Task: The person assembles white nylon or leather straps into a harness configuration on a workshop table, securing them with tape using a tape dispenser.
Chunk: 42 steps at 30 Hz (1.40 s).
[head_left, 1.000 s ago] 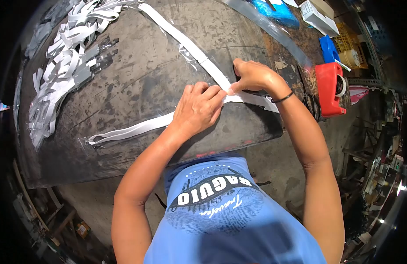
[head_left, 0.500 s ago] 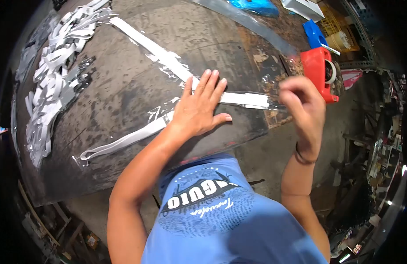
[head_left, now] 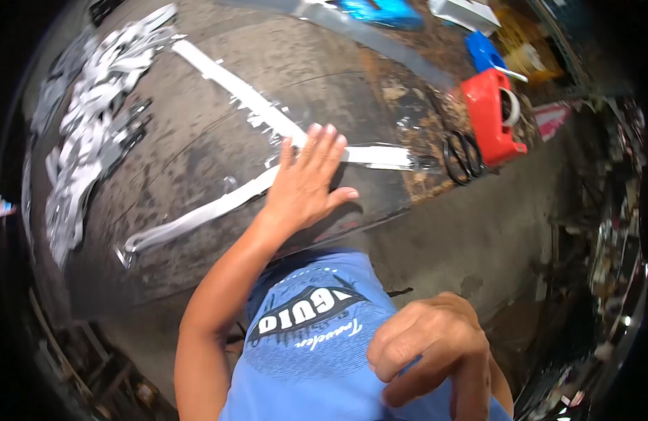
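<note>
My left hand [head_left: 306,175] lies flat and open on the work table [head_left: 198,133], fingers spread over white straps. One long white strap [head_left: 240,88] runs up and left from it, with bits of clear tape along its edge. A folded strap [head_left: 205,210] goes down and left, and a short white piece [head_left: 380,156] sticks out to the right. My right hand [head_left: 433,344] is raised in front of my blue shirt, away from the table, with its fingers curled in. Whatever may be inside its fingers is hidden.
Black scissors [head_left: 464,158] rest at the right edge beside a red tape dispenser [head_left: 489,116]. A pile of white straps [head_left: 103,105] covers the left side. Along the back lie a grey strip [head_left: 380,42] and a blue plastic bag [head_left: 380,10].
My right hand has moved from near the tape dispenser down and back toward my body, uncovering the scissors. My left hand stays pressed on the straps. The view has shifted slightly.
</note>
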{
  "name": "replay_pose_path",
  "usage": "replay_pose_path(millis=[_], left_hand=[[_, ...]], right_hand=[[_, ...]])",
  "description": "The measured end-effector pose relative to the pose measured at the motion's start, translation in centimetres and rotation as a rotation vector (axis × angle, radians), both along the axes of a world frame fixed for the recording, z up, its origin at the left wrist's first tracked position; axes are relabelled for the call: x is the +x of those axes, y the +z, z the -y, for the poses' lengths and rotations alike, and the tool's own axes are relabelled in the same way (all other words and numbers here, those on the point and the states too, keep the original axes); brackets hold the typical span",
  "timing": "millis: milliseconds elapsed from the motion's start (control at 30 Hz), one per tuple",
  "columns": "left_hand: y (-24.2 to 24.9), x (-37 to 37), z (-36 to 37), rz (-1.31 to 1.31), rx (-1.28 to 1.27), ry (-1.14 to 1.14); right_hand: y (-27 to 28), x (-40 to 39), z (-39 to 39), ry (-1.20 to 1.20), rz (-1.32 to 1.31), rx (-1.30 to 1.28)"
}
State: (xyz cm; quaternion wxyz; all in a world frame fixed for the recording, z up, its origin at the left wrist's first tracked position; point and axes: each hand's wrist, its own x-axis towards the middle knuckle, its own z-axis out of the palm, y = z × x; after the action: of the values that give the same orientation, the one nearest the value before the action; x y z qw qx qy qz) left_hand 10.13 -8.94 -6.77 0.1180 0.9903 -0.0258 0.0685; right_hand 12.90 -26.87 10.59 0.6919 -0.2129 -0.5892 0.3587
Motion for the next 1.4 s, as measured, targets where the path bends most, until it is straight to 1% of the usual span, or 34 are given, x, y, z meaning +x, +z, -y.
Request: replay_pose_path(millis=[33,67,133,167,200,233,267,300,333,367,400,433,467,533,567,633,700,767,833,867,933,967,1033,1067,1133,1167,1233,1267,1400], left_hand=[[-0.7,-0.1,0.1,-0.073,-0.033,-0.011],[-1.3,-0.2,0.1,-0.035,-0.050,-0.014],[-1.4,-0.6,0.1,0.037,-0.075,-0.029],[-1.3,-1.1,0.1,0.092,-0.051,-0.037],[-0.6,-2.0,0.2,0.100,-0.132,-0.031],[-0.2,-2.9,-0.1,0.153,-0.207,-0.022],[0.4,-4.4,-0.4,0.167,-0.190,0.024],[0.8,-5.8,-1.0,0.188,-0.173,0.060],[0.9,-7.3,-2.1,0.174,-0.144,0.107],[0.8,-8.8,-3.2,0.125,-0.118,0.205],[0.6,-10.2,-4.2,0.081,-0.092,0.301],[0.2,-11.6,-5.2,0.073,-0.070,0.335],[-0.5,-12.9,-6.2,0.022,-0.040,0.375],[-1.3,-14.7,-8.0,-0.038,-0.030,0.409],[-1.4,-15.1,-8.7,-0.041,-0.021,0.426],[-1.1,-15.5,-9.9,-0.069,0.003,0.386],[-1.2,-16.2,-11.8,-0.127,0.030,0.397],[-0.2,-18.0,-14.1,-0.266,0.064,0.459],[0.4,-20.2,-16.5,-0.350,0.097,0.532],[0.3,-21.2,-17.6,-0.354,0.098,0.531],[-0.1,-23.3,-20.0,-0.391,0.201,0.584],[-0.5,-24.5,-21.2,-0.397,0.197,0.582],[-0.9,-26.3,-23.1,-0.284,0.439,0.653],[-0.8,-27.2,-23.6,-0.284,0.434,0.648],[0.8,-28.3,-24.3,-0.066,0.009,0.718],[1.8,-28.5,-24.5,-0.067,0.008,0.715],[4.1,-28.4,-24.4,-0.303,-0.067,0.725],[4.0,-28.7,-24.6,-0.214,-0.103,0.668],[6.1,-28.0,-24.9,-0.267,-0.149,0.720]], right_hand=[[0.1,-0.2,-0.9,0.095,-0.047,0.026],[0.0,-0.6,-1.0,0.135,-0.060,0.046],[-0.2,-0.9,0.0,0.011,0.070,0.000],[-1.1,-0.8,-0.1,-0.099,0.108,0.022],[-2.7,-0.4,-0.4,-0.203,0.135,0.050],[-4.9,1.3,-0.6,-0.239,0.238,0.048],[-4.0,-0.7,0.0,-0.809,0.362,-0.348],[-4.7,1.0,-0.6,-0.910,0.614,-0.578],[-7.2,2.4,-1.5,-0.960,0.802,-0.681],[-9.1,3.5,-2.4,-0.899,0.893,-0.748],[-10.9,3.8,-3.3,-0.883,1.034,-0.742],[-12.6,4.0,-4.2,-0.871,1.174,-0.735],[-14.3,4.1,-4.7,-0.850,1.166,-0.705],[-16.7,4.1,-5.2,-0.807,1.516,-0.830],[-17.1,4.1,-5.4,-0.798,1.512,-0.811],[-17.6,4.1,-5.5,-0.823,1.618,-0.880],[-17.8,4.0,-5.5,-0.833,1.621,-0.885],[-17.5,3.9,-5.5,-0.832,1.634,-0.912],[-17.3,3.9,-5.5,-0.839,1.627,-0.914],[-17.3,3.8,-5.5,-0.836,1.624,-0.916],[-17.6,3.9,-5.6,-0.836,1.622,-0.906],[-17.6,3.9,-5.5,-0.838,1.624,-0.900],[-17.5,3.9,-5.4,-0.833,1.631,-0.914],[-17.4,3.9,-5.4,-0.831,1.632,-0.911],[-17.4,3.9,-5.4,-0.828,1.630,-0.909],[-17.5,3.9,-5.4,-0.835,1.634,-0.903],[-17.6,3.9,-5.4,-0.840,1.637,-0.898],[-17.7,3.9,-5.4,-0.842,1.635,-0.897],[-17.4,3.8,-5.5,-0.834,1.624,-0.910]])
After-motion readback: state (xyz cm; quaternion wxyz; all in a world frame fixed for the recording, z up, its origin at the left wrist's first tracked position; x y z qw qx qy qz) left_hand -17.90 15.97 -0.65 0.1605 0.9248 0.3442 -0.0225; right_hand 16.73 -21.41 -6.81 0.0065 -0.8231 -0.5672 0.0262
